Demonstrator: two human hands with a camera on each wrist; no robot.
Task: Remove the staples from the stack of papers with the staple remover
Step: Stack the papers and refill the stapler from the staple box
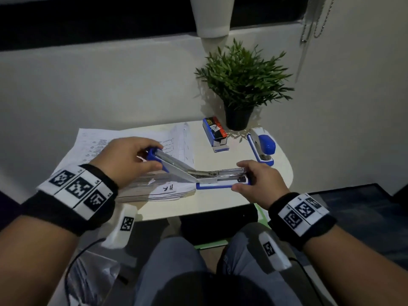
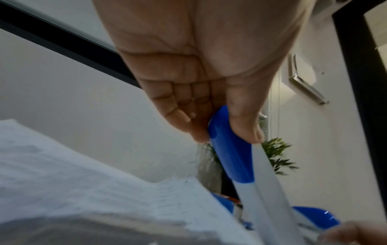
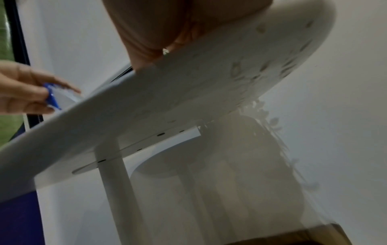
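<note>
A thick stack of papers [image 1: 159,192] lies at the left of the small white table [image 1: 220,204]. A blue and metal stapler-like tool [image 1: 217,178] sits at the stack's right corner, swung wide open. My left hand [image 1: 157,156] pinches the blue-capped end of its raised upper arm [image 1: 174,167] above the papers. In the left wrist view, thumb and fingers of the left hand [image 2: 226,131] grip that blue cap [image 2: 230,157]. My right hand [image 1: 240,176] grips the tool's base on the table. No staple is visible.
A potted plant [image 1: 240,85] stands at the table's back. A staple box [image 1: 215,133] and a second blue and white stapler [image 1: 263,147] lie beside it. Loose printed sheets [image 1: 123,142] lie behind the stack. The right wrist view shows the table's underside [image 3: 188,99].
</note>
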